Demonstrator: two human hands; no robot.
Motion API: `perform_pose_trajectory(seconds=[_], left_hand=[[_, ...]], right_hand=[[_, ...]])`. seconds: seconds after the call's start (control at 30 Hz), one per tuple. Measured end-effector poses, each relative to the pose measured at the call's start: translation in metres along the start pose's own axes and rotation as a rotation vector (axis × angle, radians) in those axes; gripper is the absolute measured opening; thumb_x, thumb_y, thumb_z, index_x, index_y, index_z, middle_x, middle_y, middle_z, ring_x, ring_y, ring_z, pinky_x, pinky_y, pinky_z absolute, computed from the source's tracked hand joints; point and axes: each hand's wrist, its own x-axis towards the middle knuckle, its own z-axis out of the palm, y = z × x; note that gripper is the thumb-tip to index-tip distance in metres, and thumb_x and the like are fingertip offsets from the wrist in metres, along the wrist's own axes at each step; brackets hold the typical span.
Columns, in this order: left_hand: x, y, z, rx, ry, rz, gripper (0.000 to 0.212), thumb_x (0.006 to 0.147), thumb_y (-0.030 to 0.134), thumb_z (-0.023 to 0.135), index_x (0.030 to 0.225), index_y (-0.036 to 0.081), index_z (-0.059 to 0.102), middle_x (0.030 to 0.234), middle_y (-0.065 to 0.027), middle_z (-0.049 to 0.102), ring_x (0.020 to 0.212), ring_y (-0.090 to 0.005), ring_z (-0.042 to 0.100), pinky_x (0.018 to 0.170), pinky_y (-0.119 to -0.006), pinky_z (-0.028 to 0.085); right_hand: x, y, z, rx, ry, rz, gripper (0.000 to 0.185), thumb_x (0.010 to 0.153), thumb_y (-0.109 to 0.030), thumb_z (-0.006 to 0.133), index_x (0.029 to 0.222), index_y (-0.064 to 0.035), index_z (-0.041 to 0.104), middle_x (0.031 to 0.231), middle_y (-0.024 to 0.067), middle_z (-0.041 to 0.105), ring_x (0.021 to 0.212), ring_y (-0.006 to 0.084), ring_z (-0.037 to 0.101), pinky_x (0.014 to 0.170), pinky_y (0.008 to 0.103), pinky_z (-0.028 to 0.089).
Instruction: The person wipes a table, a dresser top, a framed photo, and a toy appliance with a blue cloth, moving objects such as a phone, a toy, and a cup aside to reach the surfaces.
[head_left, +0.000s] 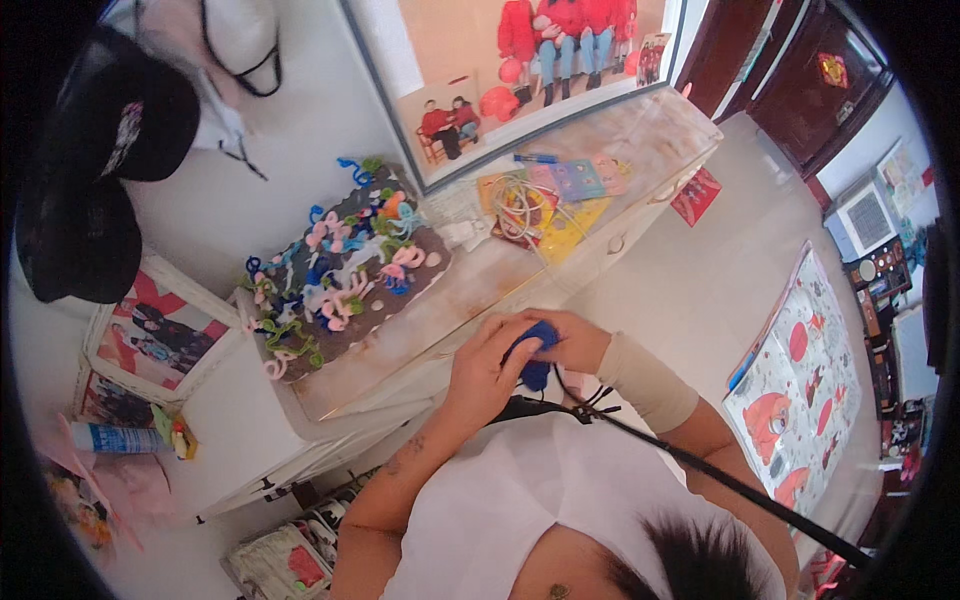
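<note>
Both hands meet in front of the chest, around a small dark-blue item that looks soft; its exact kind cannot be told. My left hand grips it with the thumb across its near face. From the other side, my right hand closes on it, its fingers partly hidden. A black cord hangs just below the hands. Beyond them, on the dresser top, a grey board carries many colourful fuzzy twisted shapes. Beside it lie a coiled white cable, colourful cards and a blue pen.
A large framed photograph leans at the dresser's back. Smaller framed photographs and a blue-and-white tube stand at left, below black caps on the wall. A patterned sheet-covered surface is at right. A black strap crosses my right arm.
</note>
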Motion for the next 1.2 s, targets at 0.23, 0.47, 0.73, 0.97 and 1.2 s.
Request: perform_pose_trajectory(seconds=[0.23,0.47,0.73,0.97,1.2], left_hand=[[0.116,-0.051,0.055,0.527,0.237,-0.129,0.051,0.081,0.017,0.069,0.126,0.001,0.050,0.124,-0.0194,0.052,0.111,-0.0340,0.053,0.092,-0.040,0.045],[0.175,-0.078,0.090,0.891,0.185,-0.400,0.088,0.067,0.028,0.079,0.140,0.009,0.034,0.135,-0.0241,0.040,0.121,-0.0430,0.041,0.101,-0.047,0.038],[0.176,-0.080,0.094,1.024,0.163,-0.285,0.065,0.069,0.019,0.071,0.127,0.004,0.047,0.108,-0.0194,0.055,0.092,-0.0377,0.057,0.078,-0.044,0.052],[0.171,-0.069,0.080,0.987,0.295,-0.350,0.045,0.075,0.011,0.063,0.119,0.003,0.054,0.102,-0.0177,0.060,0.089,-0.0362,0.060,0.074,-0.044,0.053],[0.153,-0.028,0.067,0.847,0.539,-0.330,0.036,0.081,0.005,0.058,0.117,0.004,0.058,0.101,-0.0185,0.064,0.084,-0.0328,0.065,0.072,-0.040,0.053]], right_hand=[[-0.070,-0.003,-0.162,0.511,0.383,-0.079,0.036,0.081,0.007,0.055,0.116,0.0011,0.057,0.110,0.0092,0.063,0.103,0.0169,0.060,0.095,0.0307,0.046],[-0.049,-0.009,-0.334,-0.076,0.737,-0.218,0.034,0.084,0.003,0.055,0.117,0.0012,0.057,0.111,0.0100,0.064,0.101,0.0164,0.060,0.090,0.0296,0.047],[0.026,0.051,-0.335,-0.932,0.213,-0.269,0.067,0.071,-0.008,0.072,0.133,-0.0063,0.046,0.134,0.0155,0.046,0.129,0.0338,0.038,0.107,0.0404,0.032],[0.060,0.053,-0.306,-1.167,-0.002,-0.395,0.068,0.071,-0.019,0.072,0.133,-0.0086,0.046,0.137,0.0163,0.041,0.132,0.0349,0.034,0.108,0.0458,0.028],[0.095,0.049,-0.317,-1.170,-0.112,-0.310,0.089,0.058,-0.034,0.081,0.135,-0.0076,0.043,0.135,0.0156,0.042,0.129,0.0352,0.035,0.107,0.0456,0.028]])
